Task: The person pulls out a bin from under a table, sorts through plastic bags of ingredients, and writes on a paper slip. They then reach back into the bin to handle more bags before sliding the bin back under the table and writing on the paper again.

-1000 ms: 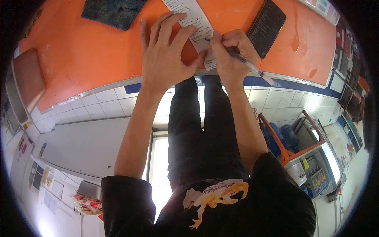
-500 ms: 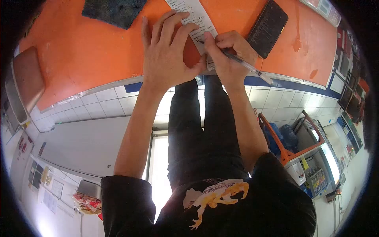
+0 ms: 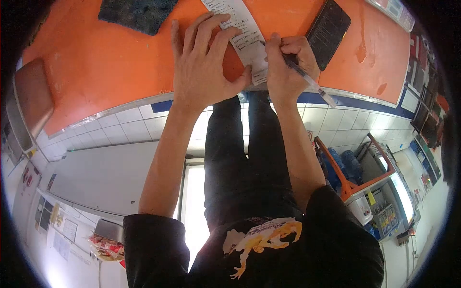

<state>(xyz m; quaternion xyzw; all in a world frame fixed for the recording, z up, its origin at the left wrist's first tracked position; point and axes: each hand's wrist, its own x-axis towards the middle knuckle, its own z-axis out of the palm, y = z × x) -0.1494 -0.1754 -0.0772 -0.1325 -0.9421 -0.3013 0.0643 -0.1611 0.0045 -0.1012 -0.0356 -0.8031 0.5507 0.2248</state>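
Observation:
A narrow strip of paper (image 3: 247, 36) with lines of handwriting lies on the orange counter (image 3: 120, 62). My left hand (image 3: 201, 67) rests flat with fingers spread, its fingertips on the paper's left edge and its thumb near the lower end. In my right hand (image 3: 290, 67) is a clear-barrelled pen (image 3: 309, 80), gripped between thumb and fingers. The pen's tip is at the right side of the paper, close to the last written lines. Just right of that hand lies a black phone (image 3: 329, 33) with text on its screen.
A dark cloth (image 3: 139, 14) lies at the counter's far left. At the left edge is a brown and grey container (image 3: 31, 101). A calculator-like device (image 3: 396, 12) sits at the upper right. Below the counter, an orange-framed rack (image 3: 341, 177) stands by blue water bottles (image 3: 350, 165).
My right hand has shifted slightly right with the pen, from mid-line to the right side of the paper, uncovering more writing. The left hand stays in place.

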